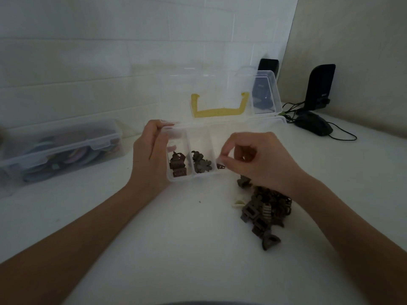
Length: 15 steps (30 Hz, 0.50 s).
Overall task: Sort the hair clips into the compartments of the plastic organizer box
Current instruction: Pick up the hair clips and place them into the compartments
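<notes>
Clear plastic: the organizer box sits open on the white table.
Left hand: grips the box's left wall, steadying it.
Right hand: fingers curled over the third compartment; whether it pinches a clip I cannot tell.
Clips: brown pile beside the right wrist; some already in the first two compartments.
Advice: keep the box braced, release low, match shapes.

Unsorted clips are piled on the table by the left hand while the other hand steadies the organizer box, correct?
Sides are swapped. In the head view the pile of clips lies by the right hand; the left hand steadies the organizer box.
</notes>
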Each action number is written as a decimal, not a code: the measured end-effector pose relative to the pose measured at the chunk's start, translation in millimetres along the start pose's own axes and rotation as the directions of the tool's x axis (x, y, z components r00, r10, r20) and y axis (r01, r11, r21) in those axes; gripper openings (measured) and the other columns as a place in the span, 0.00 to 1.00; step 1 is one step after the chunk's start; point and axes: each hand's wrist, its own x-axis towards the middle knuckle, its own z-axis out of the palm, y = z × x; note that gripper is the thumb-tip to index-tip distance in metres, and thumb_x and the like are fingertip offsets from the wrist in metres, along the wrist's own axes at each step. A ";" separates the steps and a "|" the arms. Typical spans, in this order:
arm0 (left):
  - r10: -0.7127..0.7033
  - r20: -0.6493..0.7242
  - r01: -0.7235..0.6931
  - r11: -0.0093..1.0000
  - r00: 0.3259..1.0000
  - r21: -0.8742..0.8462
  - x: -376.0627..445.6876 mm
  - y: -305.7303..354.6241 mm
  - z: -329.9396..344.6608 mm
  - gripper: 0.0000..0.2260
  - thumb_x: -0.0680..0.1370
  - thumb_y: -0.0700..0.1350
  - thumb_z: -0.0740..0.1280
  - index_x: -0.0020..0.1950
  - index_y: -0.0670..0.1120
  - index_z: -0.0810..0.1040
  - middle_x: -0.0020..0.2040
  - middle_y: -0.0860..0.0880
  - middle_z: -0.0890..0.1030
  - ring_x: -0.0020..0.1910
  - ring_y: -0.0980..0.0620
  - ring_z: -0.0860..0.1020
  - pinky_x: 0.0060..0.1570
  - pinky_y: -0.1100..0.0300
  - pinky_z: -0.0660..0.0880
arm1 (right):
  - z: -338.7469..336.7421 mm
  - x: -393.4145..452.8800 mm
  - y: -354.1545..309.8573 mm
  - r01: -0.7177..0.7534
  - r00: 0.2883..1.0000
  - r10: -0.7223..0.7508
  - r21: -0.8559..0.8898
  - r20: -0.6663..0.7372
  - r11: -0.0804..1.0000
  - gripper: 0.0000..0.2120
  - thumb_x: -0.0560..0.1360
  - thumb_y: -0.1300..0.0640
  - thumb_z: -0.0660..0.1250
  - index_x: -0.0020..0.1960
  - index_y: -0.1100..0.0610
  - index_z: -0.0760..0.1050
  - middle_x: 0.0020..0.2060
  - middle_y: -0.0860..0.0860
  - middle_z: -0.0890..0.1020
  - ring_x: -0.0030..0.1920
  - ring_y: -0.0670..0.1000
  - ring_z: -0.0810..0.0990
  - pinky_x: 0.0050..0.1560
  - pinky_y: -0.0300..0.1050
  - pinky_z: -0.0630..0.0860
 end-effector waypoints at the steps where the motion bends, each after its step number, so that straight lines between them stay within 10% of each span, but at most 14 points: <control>1: -0.005 -0.004 0.005 1.000 1.000 -0.003 0.2 0.0 -0.3 0.08 0.75 0.47 0.58 0.44 0.55 0.76 0.43 0.62 0.79 0.47 0.57 0.78 0.48 0.53 0.78 | -5.2 -0.6 0.0 -0.036 0.989 0.033 0.017 0.141 0.999 0.05 0.70 0.51 0.72 0.39 0.50 0.78 0.22 0.45 0.72 0.23 0.44 0.67 0.30 0.34 0.66; 8: 0.000 -0.007 0.000 1.000 1.000 0.016 0.4 0.1 -1.6 0.08 0.77 0.45 0.57 0.45 0.53 0.75 0.43 0.64 0.79 0.45 0.60 0.77 0.47 0.57 0.77 | -21.7 -1.5 -7.5 -0.057 0.953 0.057 -0.007 0.298 0.998 0.15 0.63 0.42 0.74 0.36 0.52 0.75 0.20 0.47 0.70 0.22 0.44 0.64 0.27 0.34 0.64; 15: -0.014 -0.001 0.014 1.000 1.000 0.002 1.4 0.2 -2.6 0.08 0.76 0.45 0.57 0.46 0.53 0.76 0.42 0.64 0.79 0.47 0.57 0.77 0.49 0.52 0.79 | -11.2 -5.6 -13.9 -0.008 0.827 0.231 -0.401 0.512 0.916 0.16 0.62 0.35 0.72 0.37 0.46 0.76 0.25 0.41 0.73 0.30 0.38 0.72 0.30 0.35 0.62</control>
